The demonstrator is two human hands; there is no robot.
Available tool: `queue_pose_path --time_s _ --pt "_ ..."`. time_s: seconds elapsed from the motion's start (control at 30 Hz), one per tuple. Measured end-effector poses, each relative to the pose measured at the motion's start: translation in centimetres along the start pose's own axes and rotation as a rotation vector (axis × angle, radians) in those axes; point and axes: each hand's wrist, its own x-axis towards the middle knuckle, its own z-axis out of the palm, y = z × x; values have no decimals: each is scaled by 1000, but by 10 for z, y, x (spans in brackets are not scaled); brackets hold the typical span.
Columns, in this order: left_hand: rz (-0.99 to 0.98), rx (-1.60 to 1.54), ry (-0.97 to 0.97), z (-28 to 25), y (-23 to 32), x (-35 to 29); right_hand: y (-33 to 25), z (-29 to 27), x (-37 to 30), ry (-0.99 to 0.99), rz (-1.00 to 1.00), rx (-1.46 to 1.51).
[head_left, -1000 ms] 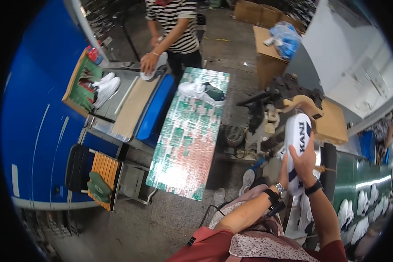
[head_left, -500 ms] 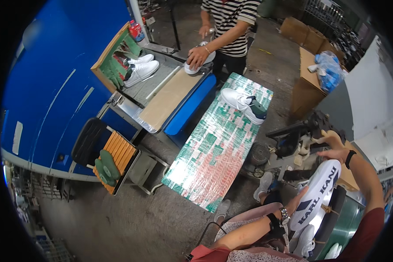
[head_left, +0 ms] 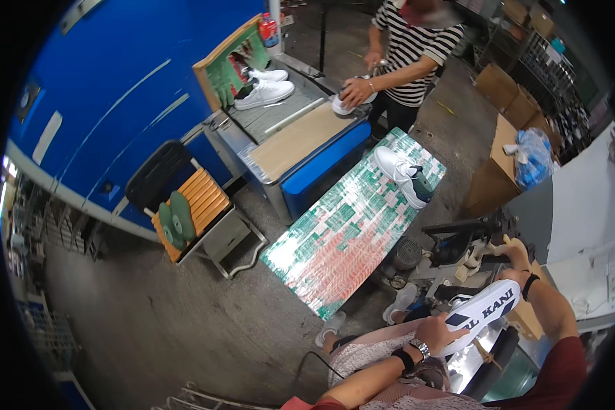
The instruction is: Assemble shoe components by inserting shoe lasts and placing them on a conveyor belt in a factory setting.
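A white sneaker [head_left: 482,309] lies across both my hands at lower right, its white sole with dark lettering facing up. My left hand [head_left: 437,333] is closed on its near end, with fingers lying over the sole. Around the far end my right hand [head_left: 518,277] grips the sneaker, its fingers partly hidden. Just beyond the right hand is a dark machine [head_left: 468,239] with a pale, rounded part. Another white sneaker with a dark green heel [head_left: 404,176] rests on the wrapped, green-and-red patterned bench top [head_left: 321,256].
Across the bench, a person in a striped shirt [head_left: 417,51] handles a shoe at a blue-sided workbench [head_left: 301,143]. A white pair [head_left: 263,94] stands there. Green soles [head_left: 176,220] lie on a slatted chair [head_left: 205,198] at left. Cardboard boxes [head_left: 488,160] stand at right.
My view has turned, so the surroundings sit farther right. The sneaker has tilted toward level, and my left hand's fingers now reach over its sole. The right hand still holds the far end.
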Motion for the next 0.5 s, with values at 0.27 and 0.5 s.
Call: queue_pose_path --time_s 0.27,0.5 --pt "44 -65 -31 -7 -11 1 -7 -8 -17 50 -170 -221" --pt "102 28 8 -5 -17 4 -1 -21 -37 104 3 -232"
